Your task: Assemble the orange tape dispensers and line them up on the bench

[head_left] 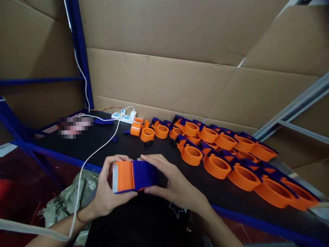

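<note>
I hold an orange and blue tape dispenser (132, 176) in both hands, just above the near edge of the black table (102, 147). My left hand (105, 193) grips its orange end, where a toothed metal blade faces left. My right hand (174, 181) wraps around the blue end from the right. Behind it, several more orange and blue tape dispensers (218, 151) lie in rows across the table to the right.
A white power strip (124, 117) sits at the back of the table, and its white cable (84, 164) runs down across my left wrist. Cardboard sheets (164, 61) wall the back. Blue shelf frame (79, 51) stands at left. A crumpled bag (69, 199) lies below left.
</note>
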{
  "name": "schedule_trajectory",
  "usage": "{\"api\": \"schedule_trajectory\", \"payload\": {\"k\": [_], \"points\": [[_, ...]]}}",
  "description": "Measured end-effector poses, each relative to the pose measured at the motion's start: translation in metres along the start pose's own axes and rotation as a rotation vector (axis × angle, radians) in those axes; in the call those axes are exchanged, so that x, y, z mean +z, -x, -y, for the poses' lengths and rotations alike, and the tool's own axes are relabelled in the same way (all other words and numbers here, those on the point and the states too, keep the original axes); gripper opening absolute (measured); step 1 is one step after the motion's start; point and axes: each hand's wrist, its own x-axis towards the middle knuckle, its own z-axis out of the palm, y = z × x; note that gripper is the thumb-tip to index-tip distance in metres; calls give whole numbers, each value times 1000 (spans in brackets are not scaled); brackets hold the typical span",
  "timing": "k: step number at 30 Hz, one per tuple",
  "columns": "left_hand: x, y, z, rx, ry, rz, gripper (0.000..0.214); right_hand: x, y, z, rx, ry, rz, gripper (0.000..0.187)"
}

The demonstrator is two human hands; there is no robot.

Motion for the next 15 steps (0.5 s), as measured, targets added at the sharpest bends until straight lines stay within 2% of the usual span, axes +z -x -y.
{"api": "schedule_trajectory", "payload": {"k": [2,6,10,15], "points": [[0,2,0,24,-2,69,68,4,-1,2,-39,-3,15,71],[-2,2,-1,62,-24,129,66,13,2,-3,-57,-19,-74,68],[-5,0,-4,104,-32,162,67,20,7,-3,-55,-25,-138,72],[-6,1,-10,167,-23,240,70,23,12,1,-31,-47,-110,82]]}}
